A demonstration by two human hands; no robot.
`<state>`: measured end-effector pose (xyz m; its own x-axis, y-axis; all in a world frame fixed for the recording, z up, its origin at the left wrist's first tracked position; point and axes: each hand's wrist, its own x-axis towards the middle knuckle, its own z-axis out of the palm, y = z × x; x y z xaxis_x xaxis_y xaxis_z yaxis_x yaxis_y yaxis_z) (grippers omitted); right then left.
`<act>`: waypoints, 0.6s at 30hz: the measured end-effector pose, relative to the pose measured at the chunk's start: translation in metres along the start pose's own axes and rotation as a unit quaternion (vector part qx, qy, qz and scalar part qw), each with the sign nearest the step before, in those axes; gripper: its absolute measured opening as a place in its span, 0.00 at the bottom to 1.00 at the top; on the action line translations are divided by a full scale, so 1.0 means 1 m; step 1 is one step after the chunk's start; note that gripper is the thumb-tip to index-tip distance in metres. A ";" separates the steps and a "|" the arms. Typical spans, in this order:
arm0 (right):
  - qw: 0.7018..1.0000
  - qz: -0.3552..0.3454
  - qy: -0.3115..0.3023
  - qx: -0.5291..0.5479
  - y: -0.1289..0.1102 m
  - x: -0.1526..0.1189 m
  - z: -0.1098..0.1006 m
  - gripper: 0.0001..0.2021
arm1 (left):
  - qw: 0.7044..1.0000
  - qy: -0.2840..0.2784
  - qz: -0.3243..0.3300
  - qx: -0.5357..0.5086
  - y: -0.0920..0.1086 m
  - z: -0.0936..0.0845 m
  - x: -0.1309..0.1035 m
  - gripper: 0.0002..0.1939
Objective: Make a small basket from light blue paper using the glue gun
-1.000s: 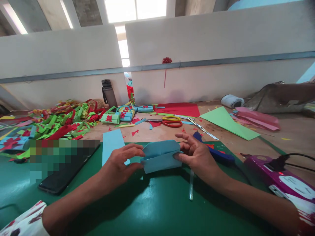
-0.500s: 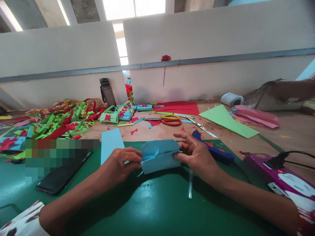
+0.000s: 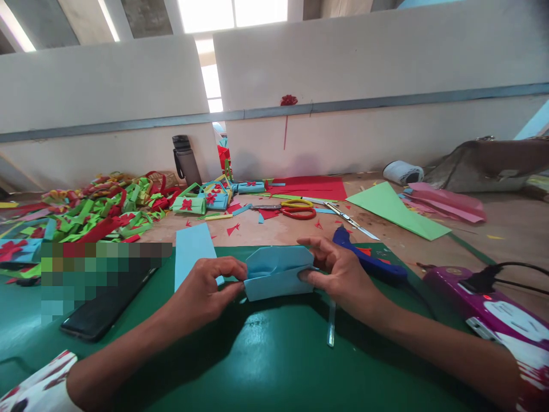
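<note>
A folded piece of light blue paper [image 3: 278,283] is held between my two hands above the green mat [image 3: 257,360]. My left hand [image 3: 217,283] pinches its left end, thumb in front and fingers behind. At the right end, my right hand [image 3: 332,266] grips it with the thumb on the front panel. The paper has a raised back flap with angled corners and a lower front fold. Behind my left hand lies a flat blue sheet [image 3: 193,249]. A clear glue stick [image 3: 331,326] and a blue glue gun [image 3: 373,263] lie beside my right hand.
Scissors [image 3: 295,210] and a cutter knife [image 3: 349,220] lie beyond the mat, among paper scraps. A black phone [image 3: 98,312] is at left, near a pile of coloured paper pieces [image 3: 115,209]. A purple power strip [image 3: 484,303] sits at right.
Both hands still hold the blue paper in nearly the same place. The paper's front panel has tilted slightly, and the right fingers have shifted a little left.
</note>
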<state>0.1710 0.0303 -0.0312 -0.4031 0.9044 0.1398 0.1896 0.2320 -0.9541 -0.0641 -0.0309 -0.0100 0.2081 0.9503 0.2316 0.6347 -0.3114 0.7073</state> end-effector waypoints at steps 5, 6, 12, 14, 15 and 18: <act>1.000 0.003 -0.002 -0.003 -0.005 -0.001 0.002 0.23 | 0.996 0.002 -0.057 -0.069 0.004 0.003 -0.002 0.08; 1.000 0.003 -0.002 0.001 -0.005 -0.001 0.003 0.23 | 0.992 0.004 -0.069 -0.104 0.005 0.004 -0.002 0.12; 1.000 -0.003 0.001 -0.007 -0.006 0.000 0.003 0.23 | 0.970 -0.032 -0.067 -0.231 0.002 0.004 0.000 0.20; 1.000 -0.007 0.001 -0.021 -0.006 -0.001 0.003 0.23 | 0.963 -0.037 -0.067 -0.259 0.002 0.006 0.002 0.20; 0.999 -0.011 0.000 -0.031 -0.006 -0.002 0.004 0.23 | 0.960 -0.044 -0.067 -0.268 0.003 0.006 0.004 0.21; 0.997 -0.031 -0.012 -0.064 -0.007 -0.005 0.006 0.23 | 0.960 -0.068 -0.089 -0.258 0.010 0.010 0.008 0.21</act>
<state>0.1658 0.0223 -0.0267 -0.4392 0.8784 0.1884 0.2765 0.3317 -0.9019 -0.0487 -0.0259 -0.0081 0.2490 0.9684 0.0124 0.2227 -0.0697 0.9724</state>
